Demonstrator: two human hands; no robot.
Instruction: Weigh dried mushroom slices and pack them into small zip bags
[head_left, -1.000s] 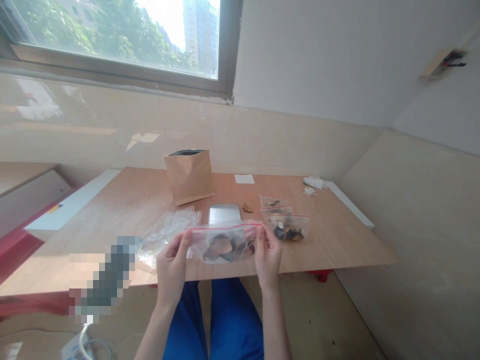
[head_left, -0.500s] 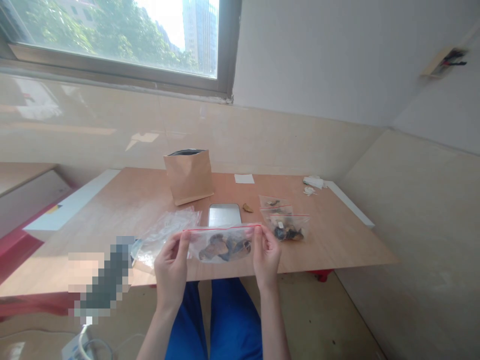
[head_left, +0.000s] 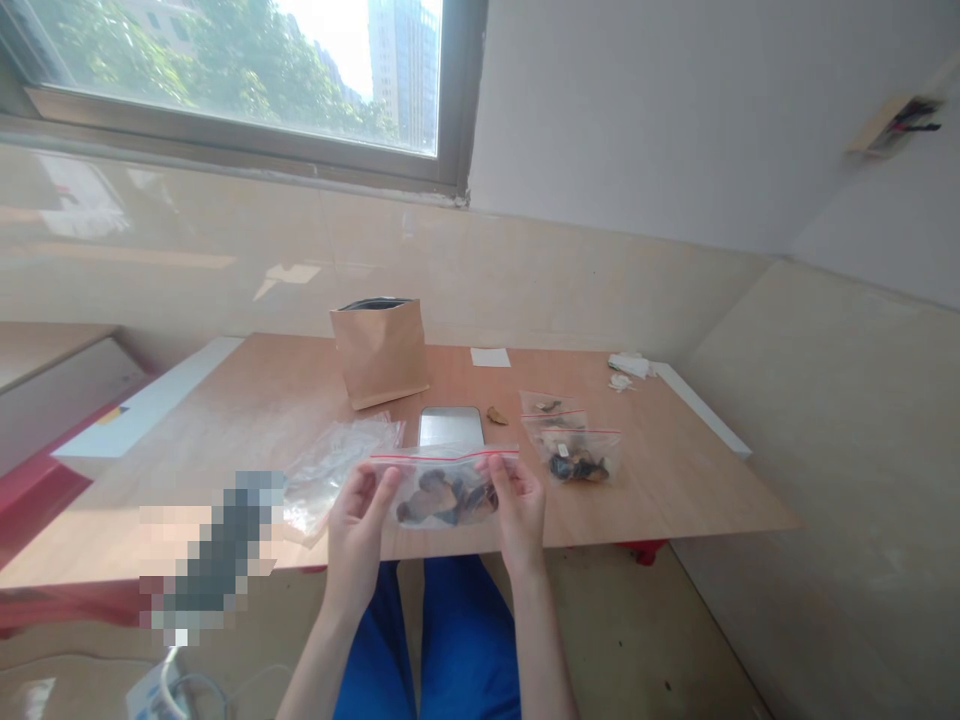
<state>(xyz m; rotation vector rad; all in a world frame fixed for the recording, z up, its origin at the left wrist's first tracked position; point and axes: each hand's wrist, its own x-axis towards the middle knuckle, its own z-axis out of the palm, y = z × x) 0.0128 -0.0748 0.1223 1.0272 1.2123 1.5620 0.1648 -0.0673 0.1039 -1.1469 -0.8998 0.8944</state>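
Both my hands hold a clear zip-top plastic bag [head_left: 447, 494] with a red seal line, lifted just above the table's front edge. My left hand [head_left: 355, 530] pinches its left end, and my right hand [head_left: 517, 515] grips its right end. Inside lie several dark brown dried pieces. Behind it stands a flat silver device [head_left: 451, 426], partly hidden by the bag. Just right of my right hand lie two smaller zip bags [head_left: 573, 450] of similar pieces, overlapping.
The wooden table [head_left: 660, 500] also bears a kraft paper pouch [head_left: 380, 353], a crumpled clear plastic bag [head_left: 337, 470], a loose brown piece [head_left: 496, 414], a white paper slip [head_left: 490, 357] and white scraps [head_left: 628, 366]. A pixelated patch [head_left: 217, 555] hides the lower left.
My hands have moved closer together, mainly the right one shifting left. The held bag now looks narrower and its top edge slightly folded. The items on the table have not moved.
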